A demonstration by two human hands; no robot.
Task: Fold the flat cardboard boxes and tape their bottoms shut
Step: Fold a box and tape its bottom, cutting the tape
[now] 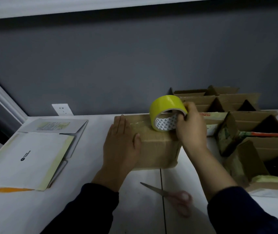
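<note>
Taping box mid-worktop: left grip wide, flat on it at 9 o'clock; right grip holds tape at 1 o'clock. Likely risk: box slides, strip wrinkles off-seam.

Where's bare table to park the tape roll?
Bare table runs between the flat boxes and the box under the left hand; more on the near side of the flat boxes. The scissors take the gap between the arms. Right side is crowded: folded boxes beside the right hand holding the tape.
</note>
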